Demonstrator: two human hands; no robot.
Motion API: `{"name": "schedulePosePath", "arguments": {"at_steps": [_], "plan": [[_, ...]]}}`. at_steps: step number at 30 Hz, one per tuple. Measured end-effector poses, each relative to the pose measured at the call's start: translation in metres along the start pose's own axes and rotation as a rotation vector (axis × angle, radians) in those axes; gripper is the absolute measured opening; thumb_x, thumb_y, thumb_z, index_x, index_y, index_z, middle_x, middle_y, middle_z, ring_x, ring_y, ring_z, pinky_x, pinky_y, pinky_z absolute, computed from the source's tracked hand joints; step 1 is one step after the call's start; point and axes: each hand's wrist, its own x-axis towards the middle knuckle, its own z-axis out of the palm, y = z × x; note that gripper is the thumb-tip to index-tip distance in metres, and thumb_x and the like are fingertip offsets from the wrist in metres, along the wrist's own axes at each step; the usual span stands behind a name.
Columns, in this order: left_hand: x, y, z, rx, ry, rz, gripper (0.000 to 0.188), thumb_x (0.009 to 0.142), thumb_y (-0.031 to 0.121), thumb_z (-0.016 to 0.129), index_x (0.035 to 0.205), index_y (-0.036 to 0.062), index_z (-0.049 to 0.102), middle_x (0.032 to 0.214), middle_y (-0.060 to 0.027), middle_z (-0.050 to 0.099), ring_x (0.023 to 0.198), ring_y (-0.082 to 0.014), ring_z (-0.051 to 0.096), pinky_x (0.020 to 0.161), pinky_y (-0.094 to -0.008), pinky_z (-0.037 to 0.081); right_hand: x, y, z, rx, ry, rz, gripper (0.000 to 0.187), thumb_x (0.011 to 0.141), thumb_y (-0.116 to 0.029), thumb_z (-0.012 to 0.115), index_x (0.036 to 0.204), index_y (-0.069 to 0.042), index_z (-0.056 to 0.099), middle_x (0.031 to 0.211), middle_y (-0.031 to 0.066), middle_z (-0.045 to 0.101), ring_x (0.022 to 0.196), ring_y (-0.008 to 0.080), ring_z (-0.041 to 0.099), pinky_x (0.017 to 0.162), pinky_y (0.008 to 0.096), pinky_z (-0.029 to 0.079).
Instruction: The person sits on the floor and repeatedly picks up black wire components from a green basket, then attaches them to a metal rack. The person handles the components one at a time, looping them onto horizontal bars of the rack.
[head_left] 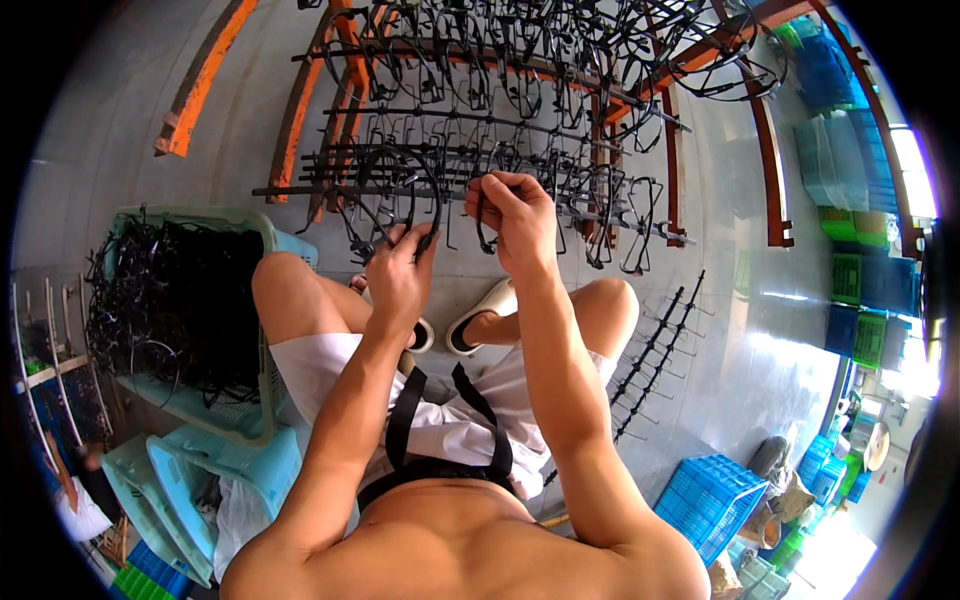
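Note:
My left hand [400,275] is closed on a thin black curved frame [437,200], which arches up from the fingers toward the rack. My right hand [515,215] pinches another slim black looped piece [484,235] beside a hooked bar. Both hands are raised in front of my knees at the rack's lowest level. Black bars [310,190] with small hooks cross the orange rack [345,90], and many similar black frames [605,225] hang from them. My fingers partly hide both held pieces, and their exact kind is unclear.
At my left stands a pale green crate [265,400] heaped with tangled black pieces [150,310]. Light blue crates [225,465] sit nearer. Two hooked rods [655,350] lie on the floor to the right, with a blue crate [710,505] behind them. More crates [845,165] line the right side.

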Motion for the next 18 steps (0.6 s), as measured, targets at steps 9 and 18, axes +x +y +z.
{"name": "schedulePosePath", "arguments": {"at_steps": [9,18], "plan": [[-0.010,-0.010,0.003,-0.027,-0.022,0.001,0.013,0.079,0.008,0.067,0.090,0.0029,0.067,0.076,-0.0122,0.061,0.066,-0.0317,0.060,0.057,-0.0372,0.046,0.004,-0.005,0.002,-0.006,0.010,0.004,0.013,0.087,-0.006,0.063,0.091,0.003,0.054,0.084,0.0125,0.064,0.070,0.0177,0.062,0.064,0.0286,0.054],[-0.013,-0.008,-0.001,0.042,-0.076,0.005,0.014,0.080,0.010,0.067,0.092,0.0035,0.066,0.078,-0.0127,0.062,0.067,-0.0326,0.061,0.057,-0.0380,0.047,0.011,-0.009,0.009,-0.090,0.004,0.007,0.025,0.086,-0.007,0.064,0.103,0.007,0.051,0.083,0.0109,0.061,0.070,0.0171,0.062,0.064,0.0262,0.052]]}}
